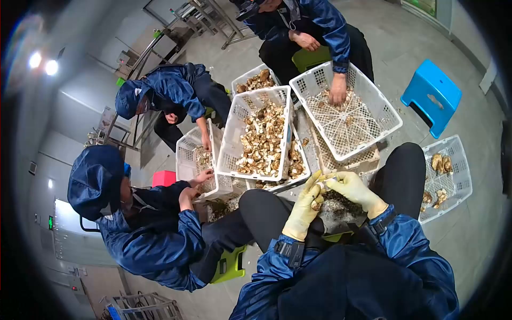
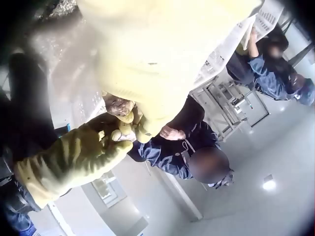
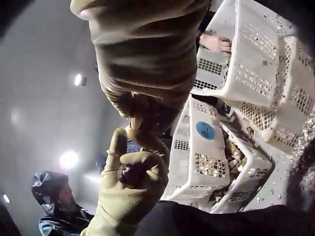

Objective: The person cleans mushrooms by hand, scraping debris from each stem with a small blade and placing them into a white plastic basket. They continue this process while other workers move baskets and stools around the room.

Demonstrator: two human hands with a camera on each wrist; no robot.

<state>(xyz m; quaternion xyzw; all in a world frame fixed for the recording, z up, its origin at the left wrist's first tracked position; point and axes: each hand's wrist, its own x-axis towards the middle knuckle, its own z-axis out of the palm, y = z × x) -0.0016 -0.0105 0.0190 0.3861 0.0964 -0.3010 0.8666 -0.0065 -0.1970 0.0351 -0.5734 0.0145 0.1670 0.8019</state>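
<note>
Both hands wear pale yellow rubber gloves and meet above the lap in the head view. My left hand [image 1: 302, 211] holds a brown lumpy mushroom [image 3: 132, 175] in its curled fingers, against the palm. A small pale mushroom piece [image 2: 123, 133] sits between the fingertips of the two hands. My right hand [image 1: 354, 190] reaches in from the right and pinches that piece with thumb and fingers. Its far side is hidden by the gloves. Just beyond the hands stands a white crate [image 1: 226, 154] heaped with brown and cream mushrooms [image 1: 262, 140].
Another white crate [image 1: 392, 124] holds a few scraps, with a person's hand [image 1: 337, 89] in it. At the right, a low crate [image 1: 463, 176] holds mushroom clumps [image 1: 441, 163]. Two people [image 1: 136, 224] work at the left. A blue stool [image 1: 433, 95] stands at the upper right.
</note>
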